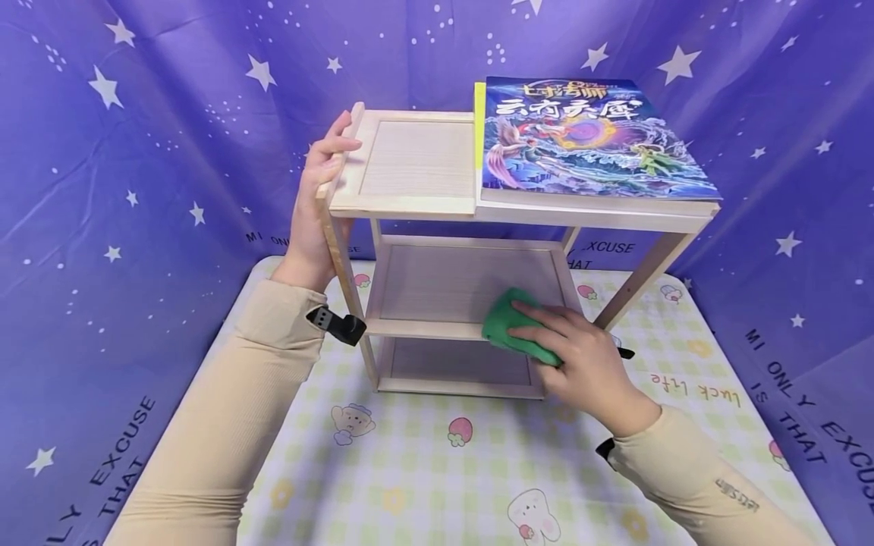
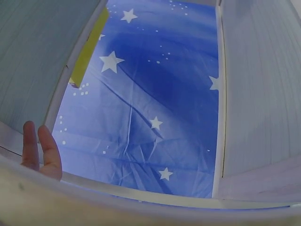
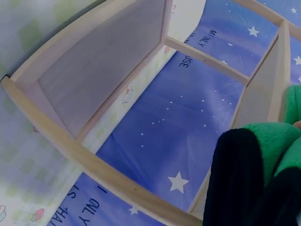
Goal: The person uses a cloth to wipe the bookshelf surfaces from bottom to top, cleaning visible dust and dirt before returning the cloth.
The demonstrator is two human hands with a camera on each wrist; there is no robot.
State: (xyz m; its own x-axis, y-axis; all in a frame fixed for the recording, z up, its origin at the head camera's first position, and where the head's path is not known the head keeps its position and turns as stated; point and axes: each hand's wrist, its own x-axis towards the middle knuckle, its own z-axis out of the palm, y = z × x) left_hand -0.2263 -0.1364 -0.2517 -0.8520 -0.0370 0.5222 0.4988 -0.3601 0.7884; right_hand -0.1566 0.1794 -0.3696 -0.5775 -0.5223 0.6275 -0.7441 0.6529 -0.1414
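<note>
A pale wooden three-tier shelf [image 1: 410, 203] stands upright on the table. At its top left side rail, my left hand [image 1: 315, 201] grips the wood, with fingers over the rail; two of its fingers [image 2: 50, 150] show in the left wrist view. My right hand [image 1: 590, 368] holds a green cloth [image 1: 508, 322], bunched against the front edge of the middle tier [image 1: 423, 328], near its right end. Part of the cloth [image 3: 270, 139] also shows in the right wrist view, where most of that hand is hidden.
A thick book [image 1: 587, 144] with a colourful cover lies on the right of the top tier, a yellow edge [image 1: 479, 121] beside it. The tablecloth [image 1: 423, 470] is green-checked with cartoon prints. Purple star-printed curtains [image 1: 410, 53] enclose the back and sides.
</note>
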